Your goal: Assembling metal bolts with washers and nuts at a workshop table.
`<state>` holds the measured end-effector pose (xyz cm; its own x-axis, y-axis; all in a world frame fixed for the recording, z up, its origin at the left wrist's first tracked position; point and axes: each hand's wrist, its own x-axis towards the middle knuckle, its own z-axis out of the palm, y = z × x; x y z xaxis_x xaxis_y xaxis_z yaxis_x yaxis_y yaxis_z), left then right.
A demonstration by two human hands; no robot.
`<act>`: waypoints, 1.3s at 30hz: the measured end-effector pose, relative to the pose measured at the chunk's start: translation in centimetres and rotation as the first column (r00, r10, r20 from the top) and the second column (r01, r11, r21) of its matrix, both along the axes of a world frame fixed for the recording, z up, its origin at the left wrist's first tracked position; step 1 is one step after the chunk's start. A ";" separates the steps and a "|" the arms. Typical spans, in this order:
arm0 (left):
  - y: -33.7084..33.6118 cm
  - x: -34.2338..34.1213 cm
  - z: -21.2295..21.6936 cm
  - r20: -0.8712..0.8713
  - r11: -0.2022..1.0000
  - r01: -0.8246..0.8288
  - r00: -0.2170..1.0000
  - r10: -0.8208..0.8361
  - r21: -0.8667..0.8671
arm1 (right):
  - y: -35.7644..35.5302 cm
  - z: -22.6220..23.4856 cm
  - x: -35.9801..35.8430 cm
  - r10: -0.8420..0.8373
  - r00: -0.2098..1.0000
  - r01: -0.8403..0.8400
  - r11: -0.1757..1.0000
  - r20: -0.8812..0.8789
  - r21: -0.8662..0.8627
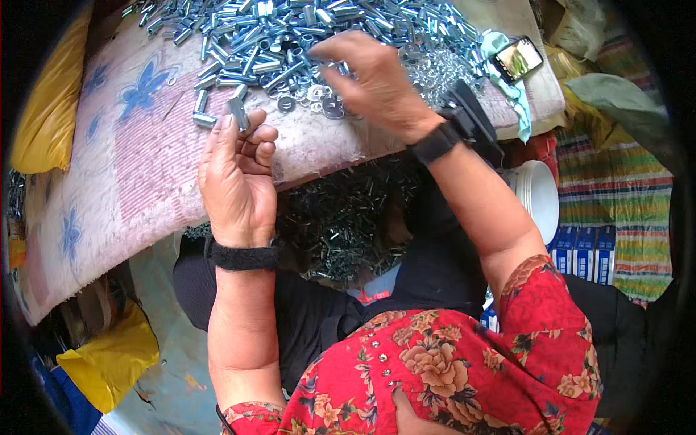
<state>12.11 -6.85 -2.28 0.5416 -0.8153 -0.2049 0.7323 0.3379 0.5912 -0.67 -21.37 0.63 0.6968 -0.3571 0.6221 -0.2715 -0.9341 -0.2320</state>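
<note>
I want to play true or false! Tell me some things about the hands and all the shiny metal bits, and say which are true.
1. The left hand holds a short metal sleeve in its fingertips. True.
2. The right hand is resting in the person's lap. False: it reaches over the flat washers on the cloth-covered board.
3. A phone lies at the far right of the board. True.
4. The pile of metal sleeves is gold-coloured. False: it is silvery.
5. Both wrists wear black bands. True.
6. The white bucket stands on top of the board. False: it is below the board's edge, on the right.
</note>
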 end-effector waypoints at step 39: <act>-1.3 -3.2 0.8 0.738 0.997 0.019 0.673 0.041 -0.072 | 4.9 3.2 -0.5 0.003 0.852 -0.239 0.891 0.523 0.385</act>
<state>8.90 -8.12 -1.46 0.5007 -0.8037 0.3216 0.0621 0.4039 0.9127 -1.19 -16.48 3.85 0.3901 -0.5980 0.7001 0.0998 -0.7284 -0.6778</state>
